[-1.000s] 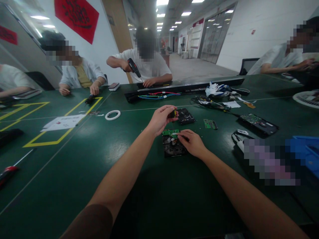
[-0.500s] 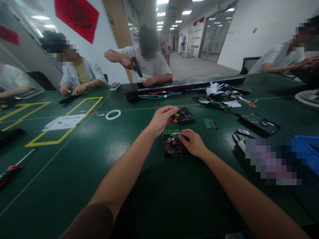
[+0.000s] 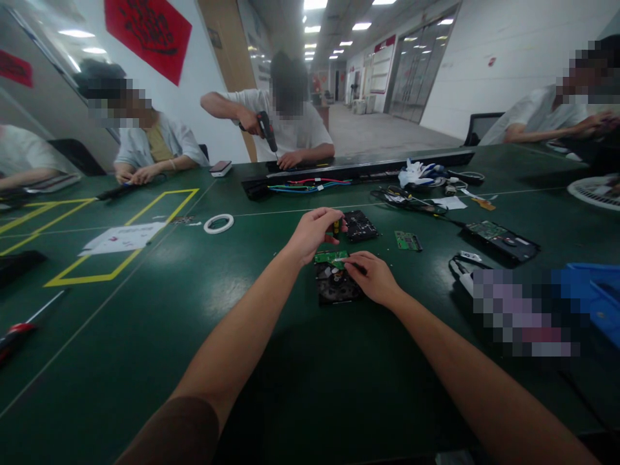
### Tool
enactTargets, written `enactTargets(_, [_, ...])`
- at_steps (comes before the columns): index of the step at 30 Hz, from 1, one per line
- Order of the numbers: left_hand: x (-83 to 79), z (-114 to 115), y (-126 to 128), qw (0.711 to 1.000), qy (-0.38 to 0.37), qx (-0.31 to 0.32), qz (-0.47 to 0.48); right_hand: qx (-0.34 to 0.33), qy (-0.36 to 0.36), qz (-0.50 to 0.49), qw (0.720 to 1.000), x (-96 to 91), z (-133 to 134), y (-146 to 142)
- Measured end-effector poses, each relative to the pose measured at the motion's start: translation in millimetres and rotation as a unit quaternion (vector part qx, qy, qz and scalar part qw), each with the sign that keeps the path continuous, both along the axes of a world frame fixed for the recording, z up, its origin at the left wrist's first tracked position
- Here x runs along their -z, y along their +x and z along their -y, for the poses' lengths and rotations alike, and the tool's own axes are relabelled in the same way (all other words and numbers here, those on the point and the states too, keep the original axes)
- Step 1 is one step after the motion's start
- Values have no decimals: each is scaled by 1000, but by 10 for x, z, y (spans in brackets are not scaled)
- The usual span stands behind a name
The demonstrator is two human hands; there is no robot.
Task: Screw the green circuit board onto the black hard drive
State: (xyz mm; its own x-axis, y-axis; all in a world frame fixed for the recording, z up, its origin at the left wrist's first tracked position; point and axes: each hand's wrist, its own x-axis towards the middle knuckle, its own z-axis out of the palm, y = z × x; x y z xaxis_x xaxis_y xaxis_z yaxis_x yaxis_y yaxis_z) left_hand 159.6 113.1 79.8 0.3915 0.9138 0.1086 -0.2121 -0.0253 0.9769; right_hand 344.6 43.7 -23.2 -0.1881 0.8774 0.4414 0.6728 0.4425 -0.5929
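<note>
A black hard drive lies on the green table in front of me, with a green circuit board at its far end. My left hand is closed round the black and yellow handle of a small screwdriver, held upright over the board. My right hand rests on the drive's right side, its fingers pinched at the screwdriver's tip near the board. Whether anything is in that pinch stays hidden.
A second black drive, a loose green board and a third drive lie beyond. A tape ring, papers and a red screwdriver lie left. Other people sit around the table; one holds a power screwdriver.
My left hand has lowered a little, and the screwdriver handle sits deeper in its fingers. My right hand has stayed on the drive. The person opposite has shifted their power screwdriver slightly.
</note>
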Motion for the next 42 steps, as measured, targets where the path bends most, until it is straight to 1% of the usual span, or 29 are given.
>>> enactTargets(4, [-5,14,-1,999,25,1,-25,0,1,6,1000,6,-2,1])
enactTargets(9, [-7,14,-3,996,54,-25,-62,4,1,6,1000,-1,1,1])
enactTargets(17, [-51,-21,-63,989,67,-66,-112,2,-2,10,1000,3,1,15])
enactTargets(21, [-44,-39,-69,989,62,-85,-107,3,-4,6,1000,14,-5,20])
enactTargets(30, [-33,-4,-53,993,57,-65,-76,3,-6,7,1000,7,-2,12])
enactTargets(36, [-70,15,-63,998,17,-43,-36,5,-1,-1,1000,12,-1,7])
enactTargets(42, [-67,3,-72,1000,-7,-11,-5,1,4,9,1000,4,4,14])
